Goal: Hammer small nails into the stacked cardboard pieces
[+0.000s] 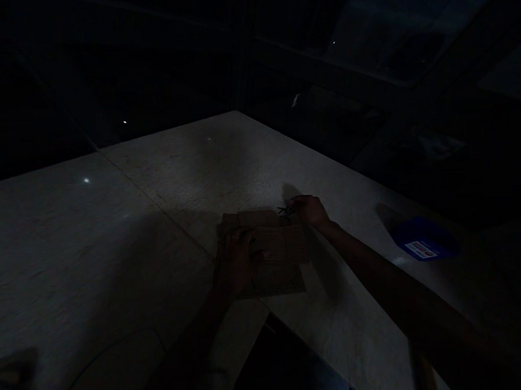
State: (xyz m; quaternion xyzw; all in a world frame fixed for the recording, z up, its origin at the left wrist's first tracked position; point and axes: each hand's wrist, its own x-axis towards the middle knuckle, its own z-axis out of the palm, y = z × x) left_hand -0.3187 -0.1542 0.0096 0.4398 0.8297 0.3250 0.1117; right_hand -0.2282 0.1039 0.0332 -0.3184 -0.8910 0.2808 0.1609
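Observation:
In the dim light, a ribbed brown piece of corrugated cardboard (pixel 284 244) lies over a larger brown sheet (pixel 278 286) on the pale surface. My left hand (pixel 236 259) is closed on the left end of the ribbed piece, with the thumb and fingers on it. Just beyond its upper right corner, my right hand (pixel 310 210) is closed around a small dark object (pixel 284 210) with thin prongs, too dark to name. Its tips point left, close to the far edge of the brown sheet.
A blue container (pixel 424 239) with a white label sits at the right. Near me lies a dark flat panel (pixel 289 368), its near part cut off by the frame. A thin cable (pixel 115 342) curves across the lower left. Beyond the pale surface (pixel 175 158), the room is almost black.

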